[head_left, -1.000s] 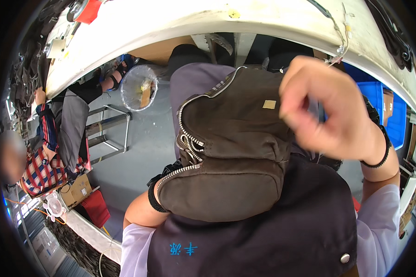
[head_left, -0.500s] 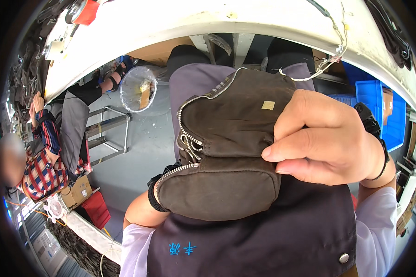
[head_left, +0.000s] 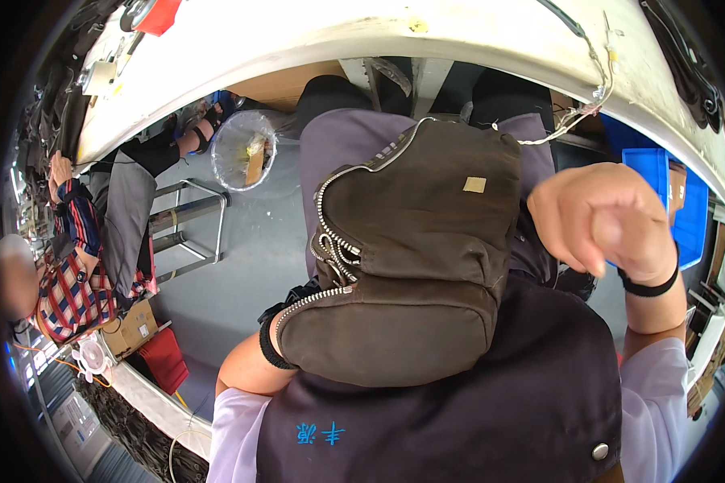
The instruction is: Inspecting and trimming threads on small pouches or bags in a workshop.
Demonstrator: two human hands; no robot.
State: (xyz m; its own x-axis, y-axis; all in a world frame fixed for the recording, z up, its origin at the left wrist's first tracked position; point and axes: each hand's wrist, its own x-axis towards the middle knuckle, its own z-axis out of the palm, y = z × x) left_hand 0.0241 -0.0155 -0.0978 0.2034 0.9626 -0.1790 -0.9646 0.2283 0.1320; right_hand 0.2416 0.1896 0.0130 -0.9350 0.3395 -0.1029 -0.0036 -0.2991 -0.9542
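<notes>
A dark brown fabric bag (head_left: 419, 217) rests over my lap, its metal-toothed zipper (head_left: 321, 201) curving along the left side. On its upper panel is a small beige square patch (head_left: 474, 184). My left forearm (head_left: 246, 362) reaches under the bag's left edge, wrist in a black band; the bag hides that hand and its fingers. My right hand (head_left: 608, 217) is raised to the right of the bag, apart from it, fingers curled in. Whatever those fingers may hold is too small or blurred to make out.
A white table (head_left: 298, 48) curves across the far side, with a twisted pale cord (head_left: 572, 121) hanging from it. Blue bins (head_left: 648, 173) stand at right. At left are a lined waste bin (head_left: 246, 149), a metal-framed stool (head_left: 189, 229) and a seated person in plaid (head_left: 76, 294).
My right hand has let go of the bag's right edge and moved off to the right, fingers curling in. The bag has shifted slightly to the right, its upper panel fuller in view.
</notes>
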